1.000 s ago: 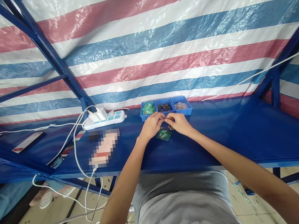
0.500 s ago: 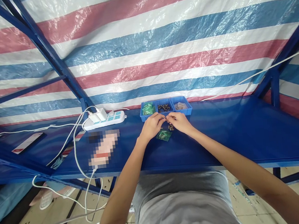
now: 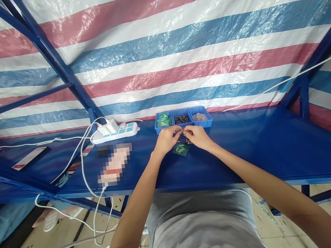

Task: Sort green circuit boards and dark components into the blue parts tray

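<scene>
A: Hands, quick?
B: Left hand (image 3: 168, 139) and right hand (image 3: 197, 136), fingertips meeting, both pinching a tiny piece (image 3: 182, 130). Too small to identify.
A: Where's that?
B: Above the blue table (image 3: 260, 145), just in front of the three blue bins (image 3: 203, 124).
A: Changes versus half a second ago?
B: Right fingertips shifted in toward the left ones; small gap then, closed now. Right hand also covers more of the loose brass-and-dark parts (image 3: 188, 141).
A: Left hand?
B: Basically same spot.
A: Anything else move?
B: Green pieces (image 3: 181, 149) unmoved, lying below the hands on the tabletop. Bins same too.
</scene>
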{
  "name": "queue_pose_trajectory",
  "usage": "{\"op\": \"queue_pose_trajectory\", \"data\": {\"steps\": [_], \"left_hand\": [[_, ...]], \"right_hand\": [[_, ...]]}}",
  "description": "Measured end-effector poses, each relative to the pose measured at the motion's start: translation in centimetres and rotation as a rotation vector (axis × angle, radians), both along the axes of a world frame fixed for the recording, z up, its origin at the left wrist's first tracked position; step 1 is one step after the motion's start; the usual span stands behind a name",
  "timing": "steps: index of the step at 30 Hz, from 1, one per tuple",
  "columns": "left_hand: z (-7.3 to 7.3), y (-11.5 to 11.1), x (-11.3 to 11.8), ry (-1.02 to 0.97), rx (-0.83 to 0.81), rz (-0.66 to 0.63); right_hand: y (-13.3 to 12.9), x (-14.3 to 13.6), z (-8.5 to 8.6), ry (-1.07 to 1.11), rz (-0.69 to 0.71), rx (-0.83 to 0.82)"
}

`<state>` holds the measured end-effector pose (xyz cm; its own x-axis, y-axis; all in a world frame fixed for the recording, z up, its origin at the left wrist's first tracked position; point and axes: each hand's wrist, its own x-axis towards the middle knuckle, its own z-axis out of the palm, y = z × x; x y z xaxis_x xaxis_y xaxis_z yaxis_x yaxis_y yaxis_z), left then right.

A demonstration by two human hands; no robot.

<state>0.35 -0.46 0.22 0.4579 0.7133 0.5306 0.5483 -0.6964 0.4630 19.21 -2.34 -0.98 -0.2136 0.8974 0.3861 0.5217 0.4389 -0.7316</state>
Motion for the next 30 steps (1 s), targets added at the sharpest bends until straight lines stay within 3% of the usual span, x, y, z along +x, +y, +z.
{"op": "queue_pose_trajectory", "data": {"steps": [7, 16, 30], "left_hand": [[0.15, 0.06, -0.02, -0.021, 0.024, -0.050], [0.16, -0.13, -0.01, -0.050, -0.054, -0.006], [-0.04, 0.25, 0.13, -0.105, -0.089, 0.004]], "right_hand": [[-0.06, -0.25, -0.25, -0.086, 0.000, 0.084], [-0.65, -0.37, 0.41, -0.074, 0.025, 0.094], [-0.07, -0.18, -0.26, -0.115, 0.022, 0.141]]}}
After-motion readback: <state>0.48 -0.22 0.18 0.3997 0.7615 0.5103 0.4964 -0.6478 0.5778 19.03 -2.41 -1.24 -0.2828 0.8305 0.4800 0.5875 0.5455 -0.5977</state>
